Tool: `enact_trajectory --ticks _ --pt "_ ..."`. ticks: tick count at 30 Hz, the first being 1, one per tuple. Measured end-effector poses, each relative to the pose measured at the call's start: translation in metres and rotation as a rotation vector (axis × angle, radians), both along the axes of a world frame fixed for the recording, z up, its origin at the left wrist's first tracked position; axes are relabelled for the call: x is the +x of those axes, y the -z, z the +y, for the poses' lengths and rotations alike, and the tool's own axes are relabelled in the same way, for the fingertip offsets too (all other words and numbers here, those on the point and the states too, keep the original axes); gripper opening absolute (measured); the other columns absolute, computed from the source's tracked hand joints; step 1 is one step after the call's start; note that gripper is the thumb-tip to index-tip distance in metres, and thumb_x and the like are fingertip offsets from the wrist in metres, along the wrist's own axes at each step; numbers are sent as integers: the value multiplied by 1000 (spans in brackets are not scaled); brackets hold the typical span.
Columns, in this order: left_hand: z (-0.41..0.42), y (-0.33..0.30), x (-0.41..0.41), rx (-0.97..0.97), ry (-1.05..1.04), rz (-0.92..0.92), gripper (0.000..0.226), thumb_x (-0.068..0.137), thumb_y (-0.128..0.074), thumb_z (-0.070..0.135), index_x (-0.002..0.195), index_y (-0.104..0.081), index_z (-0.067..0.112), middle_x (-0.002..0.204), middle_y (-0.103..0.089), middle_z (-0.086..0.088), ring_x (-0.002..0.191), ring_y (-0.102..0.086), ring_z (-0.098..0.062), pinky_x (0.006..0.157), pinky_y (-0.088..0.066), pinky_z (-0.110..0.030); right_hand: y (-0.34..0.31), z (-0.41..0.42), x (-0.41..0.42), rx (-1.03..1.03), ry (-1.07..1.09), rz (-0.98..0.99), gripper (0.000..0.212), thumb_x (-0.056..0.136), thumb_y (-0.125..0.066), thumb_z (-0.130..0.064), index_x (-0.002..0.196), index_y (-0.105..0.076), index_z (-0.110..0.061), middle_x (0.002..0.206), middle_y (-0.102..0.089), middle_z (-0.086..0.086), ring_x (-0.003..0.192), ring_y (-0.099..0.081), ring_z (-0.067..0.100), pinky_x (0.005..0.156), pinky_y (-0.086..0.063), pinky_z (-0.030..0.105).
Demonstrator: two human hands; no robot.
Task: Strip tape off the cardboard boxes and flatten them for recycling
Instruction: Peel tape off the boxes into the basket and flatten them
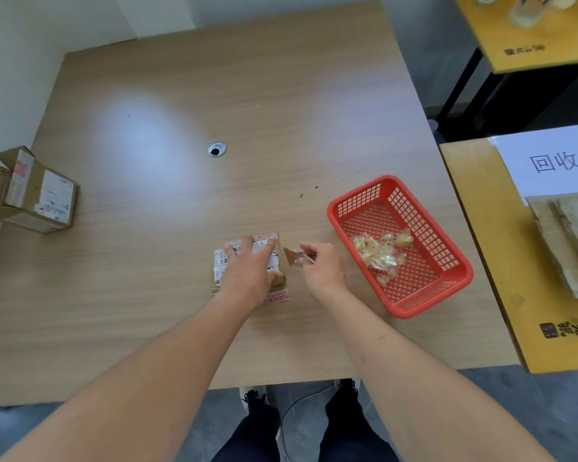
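Observation:
A small cardboard box (pixel 276 261) with white labels and red-printed tape lies near the table's front middle. My left hand (pixel 247 265) presses flat on top of it, fingers spread. Just to its right, my right hand (pixel 321 265) pinches a strip of clear tape (pixel 294 256) that still hangs onto the box's right edge, with a scrap of brown card on it. A second, larger cardboard box (pixel 30 191) with open flaps and shipping labels sits at the table's left edge.
A red plastic basket (pixel 447 258) right of my hands holds a wad of crumpled clear tape (pixel 381 253). On a yellow side table (pixel 501 261) to the right lie flattened cardboard pieces (pixel 568 241) below a white sign. A cable hole (pixel 217 149) marks the table's middle.

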State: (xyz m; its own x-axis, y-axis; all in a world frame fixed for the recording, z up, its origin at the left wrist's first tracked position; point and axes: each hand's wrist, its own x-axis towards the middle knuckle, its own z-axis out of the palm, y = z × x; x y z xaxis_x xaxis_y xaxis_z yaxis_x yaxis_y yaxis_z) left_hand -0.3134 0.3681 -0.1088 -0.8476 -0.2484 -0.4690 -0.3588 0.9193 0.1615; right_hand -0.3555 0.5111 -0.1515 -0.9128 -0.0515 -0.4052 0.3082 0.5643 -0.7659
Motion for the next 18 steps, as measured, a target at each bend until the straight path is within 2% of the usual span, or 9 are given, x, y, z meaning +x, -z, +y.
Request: enact_trajectory --ticks 5,8,12,14,18 --pt "19 -2 -4 25 32 2 68 99 -63 33 156 -27 42 154 -22 -6 149 -8 -52 98 -47 -53 -28 23 -10 -91 74 170 33 88 -66 8 110 -79 -14 104 -75 -3 92 -69 5 90 -55 20" --pt "33 -4 -5 49 41 11 69 97 -65 32 155 -29 41 152 -24 -5 150 -7 -50 98 -47 -54 -41 41 -18 -62 90 282 31 83 -75 4 99 -81 -22 95 -75 -10 85 -69 0 84 -56 21" --pt "51 -9 -6 70 58 12 74 94 -68 35 156 -29 41 151 -27 -5 151 -7 -47 102 -44 -56 -53 75 -31 78 177 375 25 85 -79 -6 101 -81 -24 99 -75 -8 91 -68 9 82 -51 20" --pt "58 -10 -6 65 64 18 75 93 -70 36 156 -30 41 152 -28 -6 151 -9 -46 104 -43 -55 -56 93 -35 188 206 362 14 89 -78 -15 101 -81 -22 98 -73 -4 88 -66 12 74 -47 18" --pt "70 -9 -6 46 59 26 74 93 -69 35 155 -29 40 152 -28 -6 150 -10 -47 104 -43 -54 -41 119 -33 407 133 178 16 95 -67 -14 103 -80 -17 104 -74 4 92 -65 22 81 -53 31"
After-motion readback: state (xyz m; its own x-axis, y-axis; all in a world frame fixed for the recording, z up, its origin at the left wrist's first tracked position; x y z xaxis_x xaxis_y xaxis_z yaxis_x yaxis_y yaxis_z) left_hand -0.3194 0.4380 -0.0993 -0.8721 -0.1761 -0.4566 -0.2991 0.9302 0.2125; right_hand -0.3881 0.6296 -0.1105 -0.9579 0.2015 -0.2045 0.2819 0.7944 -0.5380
